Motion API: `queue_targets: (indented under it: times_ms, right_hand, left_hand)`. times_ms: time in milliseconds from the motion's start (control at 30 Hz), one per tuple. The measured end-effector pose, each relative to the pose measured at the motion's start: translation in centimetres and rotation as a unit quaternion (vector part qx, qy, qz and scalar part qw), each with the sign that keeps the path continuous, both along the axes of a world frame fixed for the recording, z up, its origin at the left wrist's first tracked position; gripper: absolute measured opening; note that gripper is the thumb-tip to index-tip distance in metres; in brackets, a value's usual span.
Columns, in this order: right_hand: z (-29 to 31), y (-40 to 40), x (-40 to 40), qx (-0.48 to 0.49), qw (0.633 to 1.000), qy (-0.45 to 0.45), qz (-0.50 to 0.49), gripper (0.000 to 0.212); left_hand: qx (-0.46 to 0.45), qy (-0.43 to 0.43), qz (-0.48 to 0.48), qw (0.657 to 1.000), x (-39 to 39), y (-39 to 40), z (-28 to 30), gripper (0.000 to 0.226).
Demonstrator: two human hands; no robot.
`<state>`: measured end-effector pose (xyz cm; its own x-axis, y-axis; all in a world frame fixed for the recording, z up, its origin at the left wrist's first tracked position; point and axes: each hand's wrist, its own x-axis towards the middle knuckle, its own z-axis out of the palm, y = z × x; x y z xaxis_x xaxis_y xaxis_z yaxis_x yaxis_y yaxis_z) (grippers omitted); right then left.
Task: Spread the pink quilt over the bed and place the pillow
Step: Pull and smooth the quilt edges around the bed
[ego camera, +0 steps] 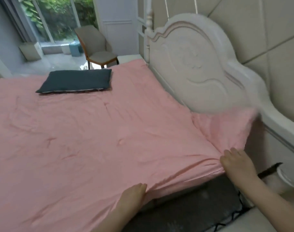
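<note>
The wrinkled pink cotton quilt (96,131) lies across nearly the whole bed, but its near corner by the carved white wooden headboard (198,69) is lifted and blurred, apparently mid-flap, leaving the dark mattress side (193,198) bare below. The right hand (238,163) rests on the quilt's edge at that corner with fingers laid forward; whether they pinch cloth I cannot tell. The left hand (134,193) presses the hem, fingers tucked at the fold, its hold likewise unclear. The flat dark-blue rectangular pillow (76,81) sits on the far side, near the headboard. The risk, as I judge it: a hard tug here could drag the spread cloth askew and shift the pillow. A grey upholstered chair (97,46) stands beyond.
</note>
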<state>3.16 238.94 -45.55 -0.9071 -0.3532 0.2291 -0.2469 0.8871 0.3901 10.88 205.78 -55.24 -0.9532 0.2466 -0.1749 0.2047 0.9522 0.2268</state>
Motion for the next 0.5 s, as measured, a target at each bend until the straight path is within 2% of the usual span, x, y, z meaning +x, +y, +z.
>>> queue_targets:
  times_ms: [33,100,167,200,267,300,367,500]
  right_hand:
    - [-0.9,0.3,0.1,-0.001,1.000,-0.002,-0.006,0.019]
    - [-2.1,-0.1,0.6,-0.006,1.000,-0.002,-0.001,0.001]
    - [-4.4,0.1,1.4,-0.012,1.000,-0.004,0.010,0.011]
    - [-4.9,-0.1,1.9,-0.024,1.000,-0.015,-0.007,0.009]
    - [-7.1,0.2,2.8,-0.024,0.999,-0.024,-0.016,0.016]
    - [-7.9,0.3,3.0,-0.030,0.999,-0.022,-0.025,0.019]
    - [-8.8,0.2,3.0,-0.040,0.998,-0.039,-0.044,0.028]
    - [-10.3,0.0,2.7,-0.066,0.988,-0.110,-0.085,0.048]
  left_hand:
    - [-0.007,0.019,-0.010,1.000,0.0,0.0,-0.4,0.025]
    - [-0.065,0.011,-0.018,0.998,0.1,-0.7,-0.8,0.015]
    - [-0.093,-0.011,-0.035,0.995,0.7,-0.8,-2.3,0.025]
    - [-0.084,-0.040,-0.017,0.996,0.6,-1.0,-3.5,0.029]
    - [-0.086,-0.005,-0.009,0.996,0.4,-0.6,-5.7,0.032]
    - [-0.090,-0.015,-0.017,0.996,1.0,-0.3,-6.0,0.032]
    - [-0.036,-0.046,0.019,0.998,1.7,0.0,-6.1,0.025]
    - [0.003,-0.048,0.051,0.998,2.4,0.6,-8.6,0.029]
